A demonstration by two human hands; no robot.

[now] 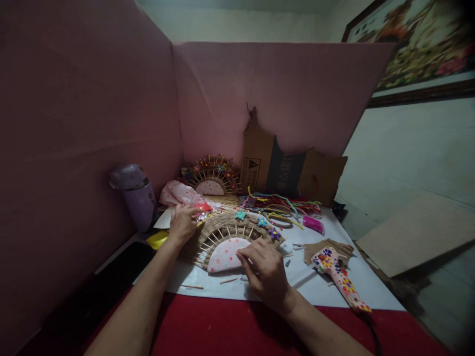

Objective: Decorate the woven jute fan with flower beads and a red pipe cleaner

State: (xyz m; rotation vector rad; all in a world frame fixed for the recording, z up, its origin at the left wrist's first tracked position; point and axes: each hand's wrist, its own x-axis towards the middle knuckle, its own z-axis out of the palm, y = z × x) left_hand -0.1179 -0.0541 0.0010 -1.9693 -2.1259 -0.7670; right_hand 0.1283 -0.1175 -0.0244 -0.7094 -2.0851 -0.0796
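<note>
The half-round fan of brown twine and thin sticks (221,223) lies on the white sheet (315,289), between the two hands. The right hand (265,269) has its fingertips close together at the pink dotted half-circle of cloth (227,254); I cannot tell if they pinch something. The left hand (182,225) reaches to a clear plastic bag with red and pink pieces inside (203,207); its grip is unclear. The lidded purple container (139,200) stands left, its content hidden.
</note>
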